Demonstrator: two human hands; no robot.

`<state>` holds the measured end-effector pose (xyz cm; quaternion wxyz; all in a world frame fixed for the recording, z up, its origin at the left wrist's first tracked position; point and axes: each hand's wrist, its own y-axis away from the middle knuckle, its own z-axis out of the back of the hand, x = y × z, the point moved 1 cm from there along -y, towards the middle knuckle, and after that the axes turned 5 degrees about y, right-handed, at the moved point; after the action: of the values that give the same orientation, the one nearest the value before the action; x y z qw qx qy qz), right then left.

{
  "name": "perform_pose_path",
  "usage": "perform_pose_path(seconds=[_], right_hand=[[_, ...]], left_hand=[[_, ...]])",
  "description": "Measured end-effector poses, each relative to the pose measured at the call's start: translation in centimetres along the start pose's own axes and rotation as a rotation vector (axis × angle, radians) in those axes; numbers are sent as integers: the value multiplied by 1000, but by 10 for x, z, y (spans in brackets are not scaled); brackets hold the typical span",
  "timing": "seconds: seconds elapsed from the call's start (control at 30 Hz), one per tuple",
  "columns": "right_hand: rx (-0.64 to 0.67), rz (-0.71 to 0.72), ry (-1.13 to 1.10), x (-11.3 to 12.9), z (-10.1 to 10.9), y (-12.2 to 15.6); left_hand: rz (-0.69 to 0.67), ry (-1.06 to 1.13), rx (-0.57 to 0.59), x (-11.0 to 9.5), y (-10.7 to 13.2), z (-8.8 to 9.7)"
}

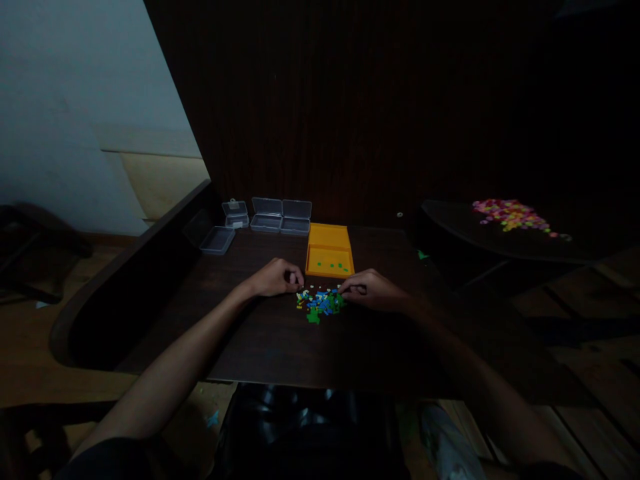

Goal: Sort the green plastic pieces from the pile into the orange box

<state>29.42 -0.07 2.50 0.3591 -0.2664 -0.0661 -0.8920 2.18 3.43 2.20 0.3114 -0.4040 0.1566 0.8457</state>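
A small pile of tiny blue, green, yellow and white plastic pieces [325, 304] lies on the dark wooden desk [260, 340]. My left hand [277, 277] rests at the pile's left edge, fingers curled and tips together; anything between them is too small to make out. At the right edge, my right hand [373, 290] has its thumb and fingers pinched close to the green and blue pieces, and whatever it holds is hidden. Just beyond the pile stands an open yellow box [329, 236], its lid tilted back and a few green pieces inside.
Clear plastic boxes [267, 224] with raised lids stand along the back left, near a shallow clear tray [217, 240]. A raised side panel [135, 273] bounds the desk's left. Pink and yellow beads [515, 217] are heaped on a dark surface at right.
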Motion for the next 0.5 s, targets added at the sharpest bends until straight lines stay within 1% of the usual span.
perform_pose_path(seconds=[0.13,0.23,0.5], right_hand=[[-21,-67,-9,-6,-12,6],[-38,-65,24,-10,-16,6],[-84,-53,53,-10,-15,9]], left_hand=[[21,38,20,2,0,0],[40,65,33,4,0,0],[48,90,53,7,0,0]])
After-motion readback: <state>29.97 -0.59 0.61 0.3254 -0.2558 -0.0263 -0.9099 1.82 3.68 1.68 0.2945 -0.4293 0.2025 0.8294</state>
